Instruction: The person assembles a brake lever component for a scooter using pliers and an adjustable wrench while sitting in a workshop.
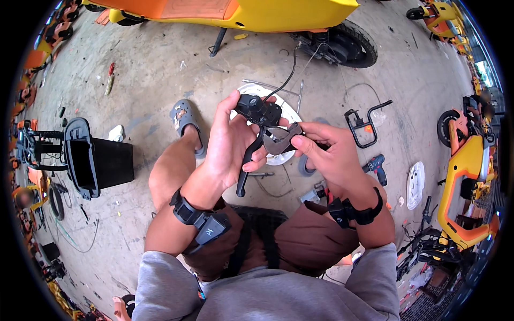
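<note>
In front of me my left hand [227, 136] holds a black brake lever assembly [259, 111], its fingers wrapped behind the body. The black lever blade [248, 166] points down toward my lap, and a thin black cable [290, 75] leads up from the housing. My right hand [332, 152] is closed on pliers with grey metal jaws [282, 140]. The jaws lie against the lower right side of the lever assembly. Exactly what sits between them cannot be made out. Most of the pliers' handles are hidden in my right fingers.
A yellow and orange scooter [257, 13] stands ahead. Behind my hands a white panel [286, 109] lies on the concrete floor. To the right are a black bent-tube frame [363, 128], a power drill [377, 168] and another scooter [455, 192]. On the left lies a black bin [112, 163].
</note>
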The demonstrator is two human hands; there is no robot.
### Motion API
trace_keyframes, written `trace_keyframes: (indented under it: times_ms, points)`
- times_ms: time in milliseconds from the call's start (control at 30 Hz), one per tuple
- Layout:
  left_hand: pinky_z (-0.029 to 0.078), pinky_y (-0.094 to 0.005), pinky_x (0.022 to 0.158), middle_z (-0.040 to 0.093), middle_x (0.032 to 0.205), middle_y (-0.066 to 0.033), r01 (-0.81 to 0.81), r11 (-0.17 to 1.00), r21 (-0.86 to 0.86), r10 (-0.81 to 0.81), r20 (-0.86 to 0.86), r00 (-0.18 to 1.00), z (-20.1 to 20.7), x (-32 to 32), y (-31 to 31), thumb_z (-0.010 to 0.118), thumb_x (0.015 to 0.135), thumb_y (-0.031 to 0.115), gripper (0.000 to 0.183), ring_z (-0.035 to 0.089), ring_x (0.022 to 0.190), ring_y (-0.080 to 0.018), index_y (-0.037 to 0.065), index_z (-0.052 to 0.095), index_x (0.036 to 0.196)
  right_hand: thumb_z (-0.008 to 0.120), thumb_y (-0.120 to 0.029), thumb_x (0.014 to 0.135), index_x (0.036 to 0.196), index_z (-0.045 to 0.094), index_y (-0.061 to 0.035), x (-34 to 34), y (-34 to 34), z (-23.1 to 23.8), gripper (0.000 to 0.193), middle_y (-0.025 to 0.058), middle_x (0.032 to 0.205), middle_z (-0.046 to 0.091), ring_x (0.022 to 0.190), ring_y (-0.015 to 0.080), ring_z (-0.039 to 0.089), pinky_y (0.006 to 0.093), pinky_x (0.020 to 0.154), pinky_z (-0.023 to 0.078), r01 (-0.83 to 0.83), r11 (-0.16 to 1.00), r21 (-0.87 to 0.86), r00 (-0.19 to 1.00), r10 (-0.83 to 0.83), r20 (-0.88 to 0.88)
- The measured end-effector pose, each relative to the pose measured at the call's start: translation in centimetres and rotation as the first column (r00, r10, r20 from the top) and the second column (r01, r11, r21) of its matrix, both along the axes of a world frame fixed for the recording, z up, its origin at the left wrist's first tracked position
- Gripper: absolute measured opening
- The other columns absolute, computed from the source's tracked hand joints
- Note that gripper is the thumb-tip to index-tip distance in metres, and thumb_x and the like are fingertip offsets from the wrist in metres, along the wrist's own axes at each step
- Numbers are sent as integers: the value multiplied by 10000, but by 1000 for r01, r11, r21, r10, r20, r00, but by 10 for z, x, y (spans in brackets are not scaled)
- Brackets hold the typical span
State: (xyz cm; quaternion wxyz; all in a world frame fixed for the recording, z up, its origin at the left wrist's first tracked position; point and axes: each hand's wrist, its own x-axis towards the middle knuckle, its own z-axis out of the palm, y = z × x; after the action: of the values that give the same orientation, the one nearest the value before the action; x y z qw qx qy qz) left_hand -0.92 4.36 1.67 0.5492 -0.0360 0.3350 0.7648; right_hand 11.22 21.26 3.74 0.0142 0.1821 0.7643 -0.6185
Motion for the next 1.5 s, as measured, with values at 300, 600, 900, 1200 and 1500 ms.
trace_keyframes:
  times_ms: [300, 600, 900, 1200, 1500]
  points:
    - [275, -231, 333, 631, 1066, -120, 33, 996, 79, -33, -2, 999, 4, 1, 0, 337, 933, 662, 723, 410, 463, -126, 65, 488, 1312, 698, -107, 907, 1159, 648, 81, 0, -1, -2, 319, 139, 899, 739, 794, 108, 673, 258, 712, 529, 29, 999, -17, 1000, -29, -8]
    - [261, -218, 321, 631, 992, -115, 41, 996, 74, -41, -2, 999, 6, 1, -1, 369, 906, 695, 778, 364, 440, -114, 86, 429, 1388, 678, -109, 914, 1160, 632, 99, 0, -1, -4, 325, 123, 859, 728, 787, 107, 664, 261, 742, 527, 22, 998, -58, 996, -27, -88]
    - [267, -218, 314, 638, 1021, -138, 53, 992, 114, -55, 13, 998, 4, 0, -3, 366, 910, 688, 773, 364, 431, -119, 81, 430, 1385, 659, -101, 917, 1165, 629, 90, 1, -1, -4, 313, 121, 853, 730, 765, 115, 669, 259, 742, 528, 26, 999, -47, 993, -32, -115]
    - [282, -226, 298, 644, 1073, -151, 137, 977, 166, -136, -15, 991, 2, -2, -6, 329, 922, 671, 806, 377, 410, -126, 36, 410, 1411, 642, -108, 915, 1231, 629, -21, 1, 3, 5, 329, 103, 755, 720, 695, 78, 652, 230, 634, 471, -46, 998, 32, 997, 48, -64]
    - [301, -234, 306, 638, 1140, -142, 169, 970, 175, -165, -34, 986, -1, -2, -8, 339, 931, 652, 808, 383, 408, -125, 27, 381, 1441, 659, -120, 903, 1213, 631, -16, 4, 5, 8, 328, 134, 803, 731, 695, 108, 664, 252, 649, 489, -54, 995, 87, 995, 60, -74]
